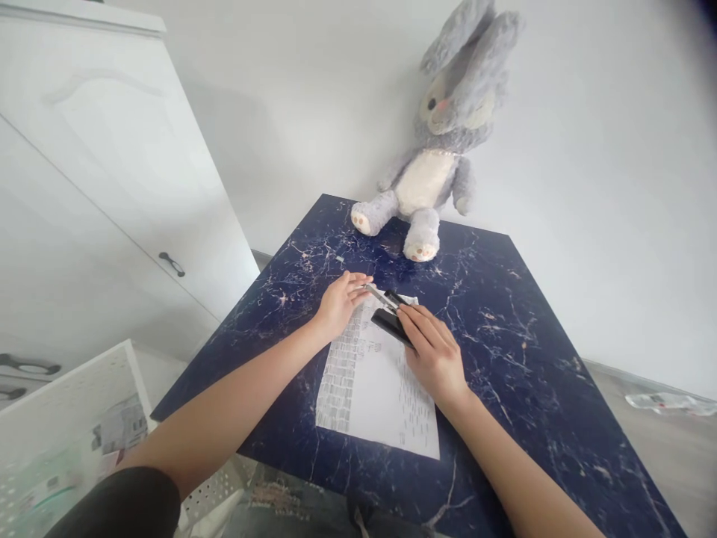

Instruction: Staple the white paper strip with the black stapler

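A black stapler [392,320] lies at the far edge of a printed paper sheet [370,388] on the dark blue marbled counter [504,336]. The right hand [434,351] is curled down over the stapler's near end, holding it against the paper. The left hand [339,302] rests just beside it, fingers stretched toward the stapler's silver metal part and touching its tip; whether they pinch it cannot be told. A grey plush rabbit [442,149] sits at the counter's far edge against the wall, well apart from both hands.
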Tool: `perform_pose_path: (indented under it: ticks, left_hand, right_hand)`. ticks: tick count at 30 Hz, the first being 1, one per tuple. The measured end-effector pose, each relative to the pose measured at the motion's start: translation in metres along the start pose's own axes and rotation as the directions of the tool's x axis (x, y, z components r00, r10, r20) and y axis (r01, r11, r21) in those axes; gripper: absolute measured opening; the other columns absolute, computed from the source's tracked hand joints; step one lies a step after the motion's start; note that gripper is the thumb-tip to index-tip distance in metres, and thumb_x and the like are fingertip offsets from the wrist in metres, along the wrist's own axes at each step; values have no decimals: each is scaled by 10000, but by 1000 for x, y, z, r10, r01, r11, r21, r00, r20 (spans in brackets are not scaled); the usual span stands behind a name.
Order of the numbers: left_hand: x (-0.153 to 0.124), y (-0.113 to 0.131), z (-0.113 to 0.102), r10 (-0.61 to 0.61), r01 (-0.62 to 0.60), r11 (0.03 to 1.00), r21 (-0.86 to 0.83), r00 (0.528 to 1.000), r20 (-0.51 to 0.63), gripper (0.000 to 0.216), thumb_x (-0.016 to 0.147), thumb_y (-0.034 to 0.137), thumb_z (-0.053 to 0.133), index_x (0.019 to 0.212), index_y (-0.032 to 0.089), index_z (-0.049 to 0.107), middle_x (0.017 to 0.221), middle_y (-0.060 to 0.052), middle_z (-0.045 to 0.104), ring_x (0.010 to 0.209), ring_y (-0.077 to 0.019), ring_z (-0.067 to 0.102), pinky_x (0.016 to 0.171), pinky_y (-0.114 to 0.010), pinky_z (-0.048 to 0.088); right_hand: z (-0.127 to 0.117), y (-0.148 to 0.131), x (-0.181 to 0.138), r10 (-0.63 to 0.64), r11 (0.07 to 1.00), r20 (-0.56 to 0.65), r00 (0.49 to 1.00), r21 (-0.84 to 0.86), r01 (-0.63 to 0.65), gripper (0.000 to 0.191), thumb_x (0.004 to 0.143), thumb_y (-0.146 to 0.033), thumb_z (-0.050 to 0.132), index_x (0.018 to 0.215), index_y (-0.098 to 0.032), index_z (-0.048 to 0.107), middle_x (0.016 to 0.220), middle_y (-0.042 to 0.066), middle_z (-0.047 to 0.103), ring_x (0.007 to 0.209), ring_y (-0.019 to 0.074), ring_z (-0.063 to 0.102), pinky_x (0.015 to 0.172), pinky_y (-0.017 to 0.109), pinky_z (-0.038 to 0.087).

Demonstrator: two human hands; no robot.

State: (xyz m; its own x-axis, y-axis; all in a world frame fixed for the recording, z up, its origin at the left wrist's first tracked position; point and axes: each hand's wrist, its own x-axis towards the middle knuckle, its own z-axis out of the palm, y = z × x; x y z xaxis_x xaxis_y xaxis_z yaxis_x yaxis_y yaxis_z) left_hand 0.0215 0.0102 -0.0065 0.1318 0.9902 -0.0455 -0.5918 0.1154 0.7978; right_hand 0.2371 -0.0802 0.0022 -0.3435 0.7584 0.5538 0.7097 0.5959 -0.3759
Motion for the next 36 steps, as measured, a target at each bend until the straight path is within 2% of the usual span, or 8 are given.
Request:
perform_pose_path:
  ticks: [4,9,13,18,20,23,27,36]
  left_hand:
    - [-6,-8,7,-237,258,959,-117,958,161,371,985,493,618,1075,155,742,1195,-150,739,1103,-268,718,1106,-442,509]
    - [-5,-13,9,-221,240,960,-146,966,132,190,978,261,641,1050,110,732,1183,-161,736,1109,-239,713,1166,-413,464]
    - [-4,-4,9,57,-58,996,-69,998,-16,127,980,258,639,1028,150,685,1130,-138,741,1095,-246,720,1106,-447,510]
    - [-17,18,20,476,-466,861,201,879,-2,257,994,435,633,1168,251,593,1086,-76,740,1007,-223,736,956,-415,573]
    - [-28,21,28,480,-495,834,244,869,123,261,995,443,626,1163,246,589,1110,-87,741,1052,-244,734,986,-438,565]
    - [-49,17,41,453,-547,798,254,821,347,233,1032,405,566,1193,236,567,1230,-110,725,1171,-263,702,1081,-495,520]
    - [-71,3,51,398,-633,719,288,714,576,284,1084,322,450,1348,234,511,1434,-134,622,1342,-265,597,1154,-513,464]
    - [-79,-11,54,358,-664,696,273,650,670,378,1100,293,354,1462,253,455,1519,-131,537,1432,-264,503,1220,-511,388]
  right_hand:
    - [-10,2,5,-73,983,77,994,-160,85,561,1022,-80,454,1501,-357,549,1513,47,576,1443,353,486,1120,597,463]
    - [-8,0,10,-37,985,30,999,-169,42,523,985,-58,444,1400,-313,635,1439,71,634,1353,356,548,1065,594,476]
    - [-4,2,9,269,963,-136,954,59,-263,298,906,-171,581,1166,-248,707,1185,113,708,1040,311,676,880,488,567]
    - [2,3,7,421,877,190,887,165,-451,103,839,-301,715,885,-219,673,761,23,672,646,208,619,592,341,503]
    - [2,1,8,342,915,180,922,159,-371,158,851,-320,748,959,-219,692,863,44,703,777,236,661,693,371,553]
    - [-3,-8,11,135,988,-85,987,86,-128,402,894,-367,777,1255,-237,661,1157,115,688,1063,300,650,900,474,574]
    - [-7,-20,11,-166,985,-291,942,-11,170,500,967,-200,699,1442,-300,580,1168,102,687,997,255,678,854,436,605]
    - [-9,-28,7,-256,936,-331,909,149,318,496,933,-44,651,1369,-281,659,1123,74,754,987,258,730,822,439,639]
